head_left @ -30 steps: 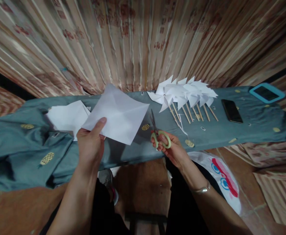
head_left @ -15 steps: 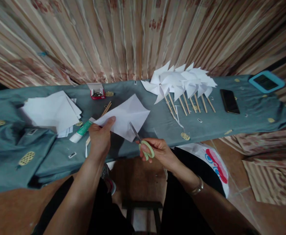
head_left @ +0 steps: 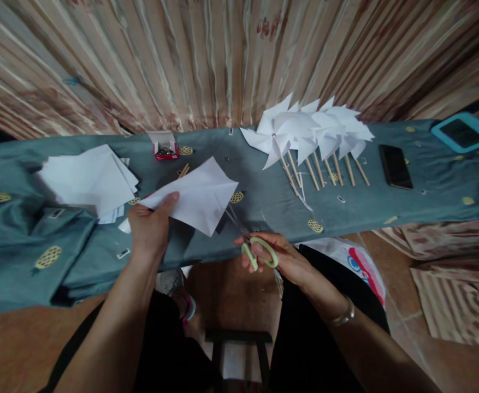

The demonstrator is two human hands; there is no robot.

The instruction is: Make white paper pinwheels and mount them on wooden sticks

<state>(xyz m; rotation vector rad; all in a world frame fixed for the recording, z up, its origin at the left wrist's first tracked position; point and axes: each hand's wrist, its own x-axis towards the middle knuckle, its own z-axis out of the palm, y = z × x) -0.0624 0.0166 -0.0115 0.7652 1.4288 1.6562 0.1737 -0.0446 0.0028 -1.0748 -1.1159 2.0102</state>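
The left hand point(head_left: 151, 224) is clamped on one corner of a sheet of paper point(head_left: 202, 196), thumb flat on top and fingers curled underneath, while the right hand point(head_left: 270, 255) is closed around the handles of the scissors point(head_left: 246, 238), its fingers in the loops. The sheet is thin, white and smooth, with a pointed, four-cornered outline and faint creases catching the light; it bows gently as it stretches right and away from the left hand. The scissors have rounded, pale green plastic loops and slim metal blades, blurred and spread apart, pointing forward and left from the right hand to the sheet's lower right edge; whether they touch it I cannot tell. Left of the left hand lies a loose pile of white sheets point(head_left: 87, 180); beyond that hand sits a small red box point(head_left: 166, 150) of shiny metal bits. Ahead and right of the right hand, white paper pinwheels point(head_left: 313, 131) overlap in a row, their sharp vanes on slim wooden sticks. Farther right is a glossy black phone point(head_left: 395, 166). Beneath everything, soft grey-green cloth with yellow pineapple motifs covers the table point(head_left: 436, 174).
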